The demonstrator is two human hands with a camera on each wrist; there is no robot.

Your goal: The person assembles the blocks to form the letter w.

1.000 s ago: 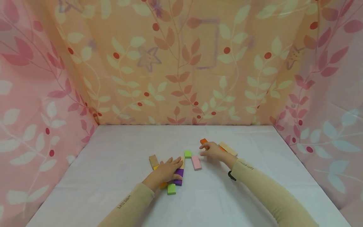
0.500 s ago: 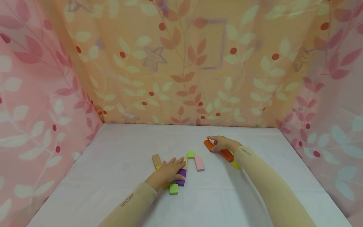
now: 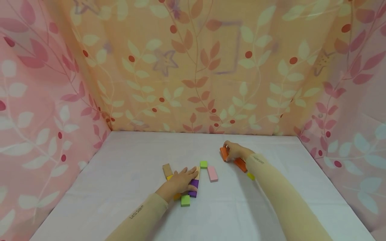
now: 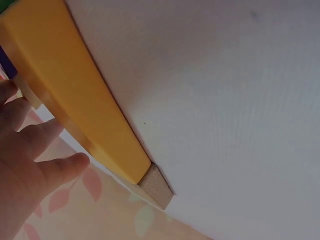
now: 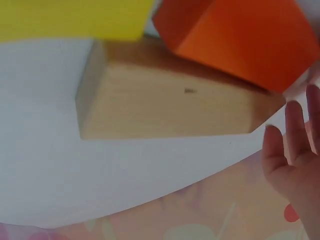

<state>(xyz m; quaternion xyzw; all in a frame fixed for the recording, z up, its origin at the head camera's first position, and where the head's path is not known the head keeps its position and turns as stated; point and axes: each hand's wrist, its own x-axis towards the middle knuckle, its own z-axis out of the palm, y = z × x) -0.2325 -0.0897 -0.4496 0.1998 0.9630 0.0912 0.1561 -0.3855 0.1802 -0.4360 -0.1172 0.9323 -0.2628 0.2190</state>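
My left hand (image 3: 179, 182) lies with spread, fairly straight fingers over a purple block (image 3: 193, 192) and a striped light-wood block (image 3: 197, 172). Beneath that palm, mostly hidden, a yellow block (image 4: 75, 85) meets a tan wooden block (image 4: 156, 186) end to end. At the back right, my right hand (image 3: 236, 150) pinches an orange block (image 3: 223, 154) between thumb and curled index finger. A second orange block (image 3: 240, 165) lies under the right wrist. Beside the orange, a plain wooden block (image 5: 165, 100) shows in the right wrist view, hidden in the head view.
A pink block (image 3: 212, 174) and a small green block (image 3: 203, 164) lie between the hands. Another green block (image 3: 185, 201) is nearest the front. Part of a yellow-green block (image 3: 251, 176) peeks out by the right sleeve. Patterned cloth (image 3: 196, 67) walls the white table.
My right hand has moved back and right to the far orange block; its extended index finger has curled down, and the block has shifted slightly. My left hand stays in place.
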